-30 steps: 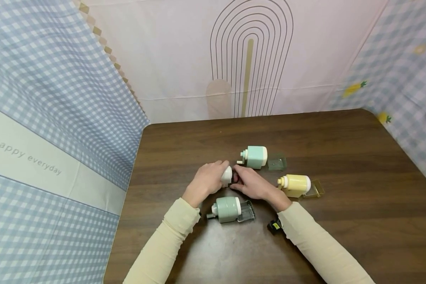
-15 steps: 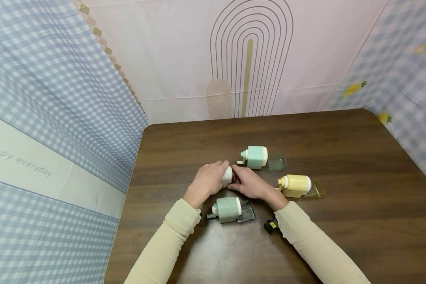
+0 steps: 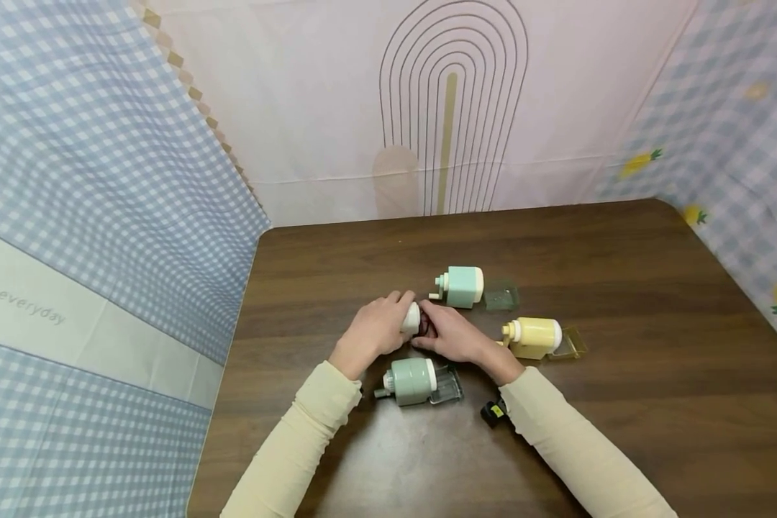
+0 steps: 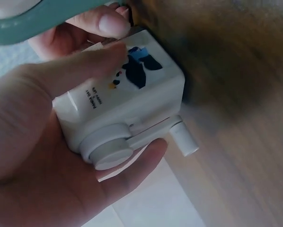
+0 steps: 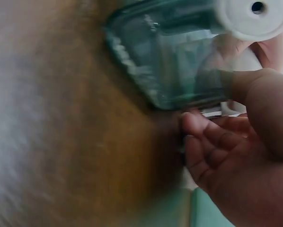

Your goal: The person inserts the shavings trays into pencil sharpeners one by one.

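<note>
Blue-and-white gingham cloth [image 3: 123,165] hangs well to the left of both hands. Next comes the left hand [image 3: 377,327], its fingers and thumb curled round a white sharpener [image 3: 411,319], which lies between the two hands; its panda print is by the thumb and its crank [image 4: 153,132] juts out past the fingers. Nearer the person than the hands lies a sage-green sharpener [image 3: 411,381], a smoky clear drawer [image 3: 447,385] at its right end. The right hand [image 3: 455,334] has its fingers bent at the white sharpener's right end; whether they pinch part of it cannot be told. Just beyond that hand is a mint sharpener [image 3: 464,287], with a clear drawer beside it. To the right hand's right lies a yellow sharpener [image 3: 534,337] with an amber drawer [image 3: 571,343].
</note>
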`<action>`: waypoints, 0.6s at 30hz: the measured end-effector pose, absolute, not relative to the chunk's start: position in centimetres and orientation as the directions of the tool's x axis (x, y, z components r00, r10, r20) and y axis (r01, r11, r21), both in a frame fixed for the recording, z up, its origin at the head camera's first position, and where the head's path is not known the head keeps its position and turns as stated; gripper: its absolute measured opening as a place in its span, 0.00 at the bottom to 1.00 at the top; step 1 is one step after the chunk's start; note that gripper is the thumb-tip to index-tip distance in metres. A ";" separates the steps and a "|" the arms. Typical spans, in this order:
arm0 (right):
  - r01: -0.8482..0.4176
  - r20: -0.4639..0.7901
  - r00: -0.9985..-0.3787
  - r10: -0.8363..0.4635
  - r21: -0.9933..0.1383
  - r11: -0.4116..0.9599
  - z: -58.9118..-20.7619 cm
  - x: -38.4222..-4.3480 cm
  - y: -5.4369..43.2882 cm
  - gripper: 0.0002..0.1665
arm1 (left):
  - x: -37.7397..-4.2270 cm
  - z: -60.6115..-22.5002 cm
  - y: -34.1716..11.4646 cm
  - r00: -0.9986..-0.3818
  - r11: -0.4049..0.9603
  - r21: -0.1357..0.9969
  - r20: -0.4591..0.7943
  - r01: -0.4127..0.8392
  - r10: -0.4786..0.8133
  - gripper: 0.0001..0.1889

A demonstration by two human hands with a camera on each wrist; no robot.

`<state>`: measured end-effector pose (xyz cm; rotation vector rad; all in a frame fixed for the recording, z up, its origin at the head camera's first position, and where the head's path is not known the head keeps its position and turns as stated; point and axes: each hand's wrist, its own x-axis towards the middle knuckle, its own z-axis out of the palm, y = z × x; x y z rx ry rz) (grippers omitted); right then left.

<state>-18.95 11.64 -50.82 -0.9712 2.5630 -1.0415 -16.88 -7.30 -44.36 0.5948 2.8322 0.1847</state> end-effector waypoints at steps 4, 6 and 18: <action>-0.518 0.029 -0.733 -0.680 -0.672 0.529 -50.0 -18.7 12.1 0.29 | -17.1 -44.1 -7.5 -0.877 0.909 0.238 -0.268 0.341 0.399 0.47; -0.540 0.036 -0.719 -0.694 -0.657 0.526 -49.6 -18.5 12.4 0.31 | -17.0 -43.7 -7.6 -0.871 0.907 0.255 -0.281 0.337 0.402 0.48; -0.669 0.132 -0.679 -0.723 -0.516 0.535 -46.5 -15.1 14.7 0.09 | -13.5 -39.7 -7.8 -0.803 0.760 0.277 0.083 0.587 0.590 0.29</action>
